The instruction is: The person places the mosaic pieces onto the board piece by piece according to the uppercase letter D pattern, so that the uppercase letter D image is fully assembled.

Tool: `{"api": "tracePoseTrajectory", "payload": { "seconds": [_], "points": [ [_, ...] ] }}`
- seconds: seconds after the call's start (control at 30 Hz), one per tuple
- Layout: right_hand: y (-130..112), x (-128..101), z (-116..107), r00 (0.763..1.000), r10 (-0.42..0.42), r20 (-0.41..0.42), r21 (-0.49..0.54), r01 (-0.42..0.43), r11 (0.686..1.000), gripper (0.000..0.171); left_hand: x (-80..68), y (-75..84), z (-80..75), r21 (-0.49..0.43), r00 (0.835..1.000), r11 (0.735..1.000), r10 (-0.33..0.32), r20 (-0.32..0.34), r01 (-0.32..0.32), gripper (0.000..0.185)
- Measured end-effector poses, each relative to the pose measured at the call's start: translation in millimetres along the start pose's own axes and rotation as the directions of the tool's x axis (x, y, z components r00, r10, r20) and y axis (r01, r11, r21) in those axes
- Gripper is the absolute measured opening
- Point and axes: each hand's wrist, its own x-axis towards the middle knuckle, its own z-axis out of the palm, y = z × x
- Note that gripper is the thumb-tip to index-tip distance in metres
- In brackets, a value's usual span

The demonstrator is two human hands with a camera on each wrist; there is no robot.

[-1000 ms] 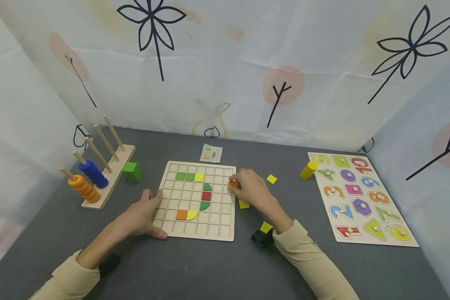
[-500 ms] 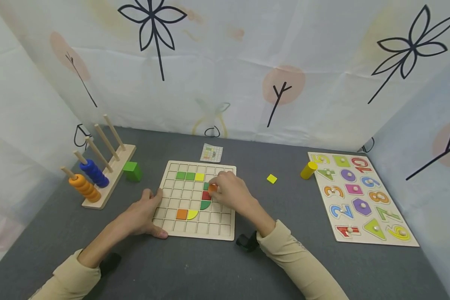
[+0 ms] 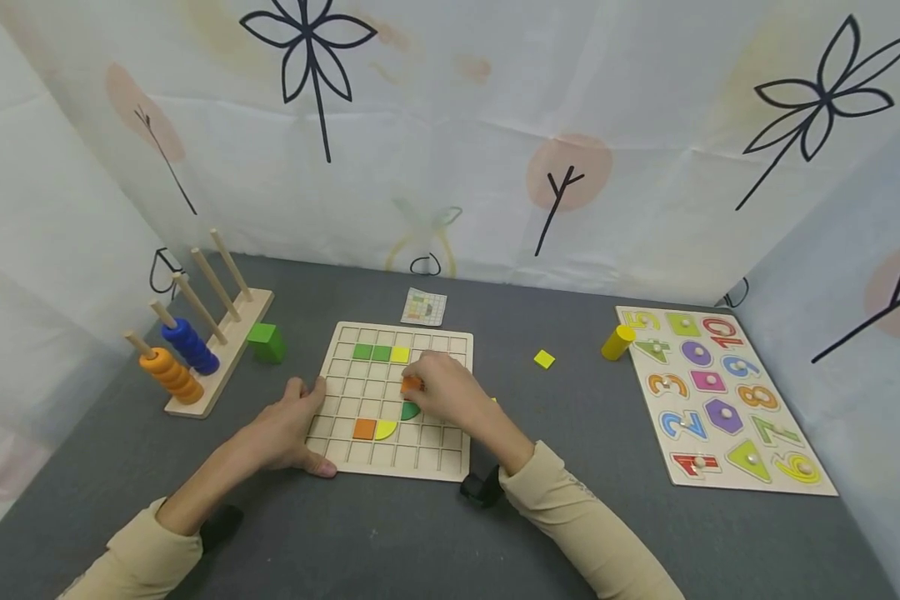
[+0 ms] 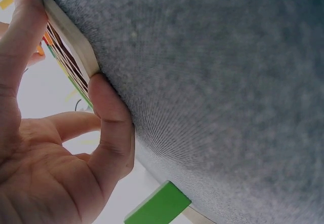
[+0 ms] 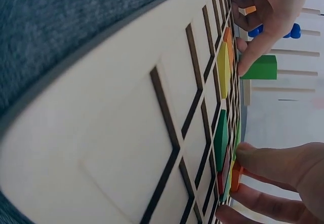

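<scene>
A wooden grid board [image 3: 390, 454] lies at the table's middle, with green, yellow, orange and red tiles in some cells. My right hand [image 3: 442, 392] pinches a small orange tile [image 3: 410, 384] over the board's centre, just above the green half-round tile [image 3: 410, 410]. In the right wrist view the orange tile [image 5: 235, 177] sits between my fingertips [image 5: 253, 155] against the board [image 5: 126, 133]. My left hand [image 3: 285, 429] grips the board's left edge, thumb on the near corner. The left wrist view shows that thumb [image 4: 114, 127] on the board's edge [image 4: 76, 46].
A peg rack [image 3: 210, 354] with orange and blue rings stands at the left beside a green block [image 3: 267, 342]. A pattern card [image 3: 423, 307] lies behind the board. A loose yellow tile [image 3: 543, 359], a yellow cylinder [image 3: 617, 342] and a number puzzle [image 3: 720, 400] lie at the right.
My right hand has carried the orange tile leftward from the board's right edge to over its centre. The left hand has stayed on the board's edge.
</scene>
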Motion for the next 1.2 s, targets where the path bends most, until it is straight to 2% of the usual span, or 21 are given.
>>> {"api": "tracePoseTrajectory", "payload": {
  "seconds": [0.33, 0.53, 0.63, 0.77, 0.9, 1.2],
  "points": [
    [-1, 1, 1, 0.999, -0.043, -0.010, -0.004, 0.043, 0.999, 0.010, 0.1, -1.0, 0.6, 0.004, 1.000, 1.000, 0.010, -0.007, -0.010, 0.138],
    [-5, 1, 2, 1.000, -0.022, 0.001, -0.016, 0.022, 1.000, 0.010, 0.3, -0.8, 1.3, 0.004, 1.000, 1.000, 0.004, -0.001, -0.004, 0.138],
    [-8, 1, 2, 0.999, -0.038, -0.004, -0.028, 0.038, 0.999, 0.009, 0.9, -1.2, 1.3, 0.004, 1.000, 1.000, 0.003, 0.000, -0.003, 0.138],
    [-16, 1, 2, 0.997, -0.074, -0.009, -0.038, 0.073, 0.997, 0.008, 1.4, -1.8, 0.9, 0.008, 1.000, 1.000, 0.005, 0.001, -0.005, 0.138],
    [-27, 1, 5, 0.998, -0.067, 0.008, -0.047, 0.067, 0.997, 0.015, 1.0, -2.5, 0.3, 0.012, 1.000, 1.000, 0.016, 0.001, -0.016, 0.138],
    [-47, 7, 21, 0.994, -0.098, 0.041, -0.131, 0.102, 0.986, 0.019, 0.7, -4.1, 1.0, 0.014, 1.000, 1.000, 0.019, -0.001, -0.019, 0.138]
  ]
}}
